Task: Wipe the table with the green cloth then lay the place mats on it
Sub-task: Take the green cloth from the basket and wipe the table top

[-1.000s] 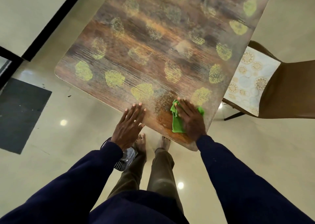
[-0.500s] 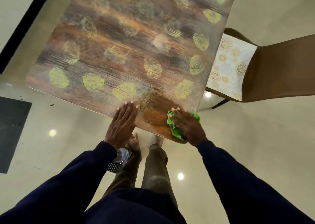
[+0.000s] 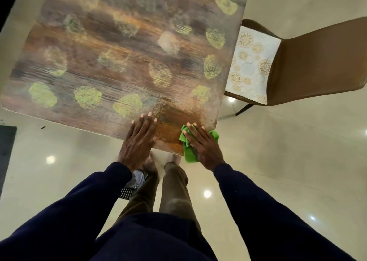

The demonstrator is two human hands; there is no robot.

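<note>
The table (image 3: 123,48) has a brown wood-look top with yellow-green round patches. At its near right corner my right hand (image 3: 204,143) presses the crumpled green cloth (image 3: 189,153), which hangs partly over the table's edge. My left hand (image 3: 139,139) lies flat, fingers together, on the near edge of the table, a little left of the cloth, holding nothing. A pale place mat (image 3: 251,64) with gold circle patterns lies on the seat of a brown chair (image 3: 317,64) to the right of the table.
My legs and feet (image 3: 170,181) stand on the glossy cream floor just below the table's near edge. A dark object (image 3: 135,181) sits on the floor by my left foot. A dark floor mat (image 3: 6,147) lies at the far left.
My right hand has drawn the green cloth toward me to the near right corner, so it now hangs over the edge. The left hand stays planted on the near edge.
</note>
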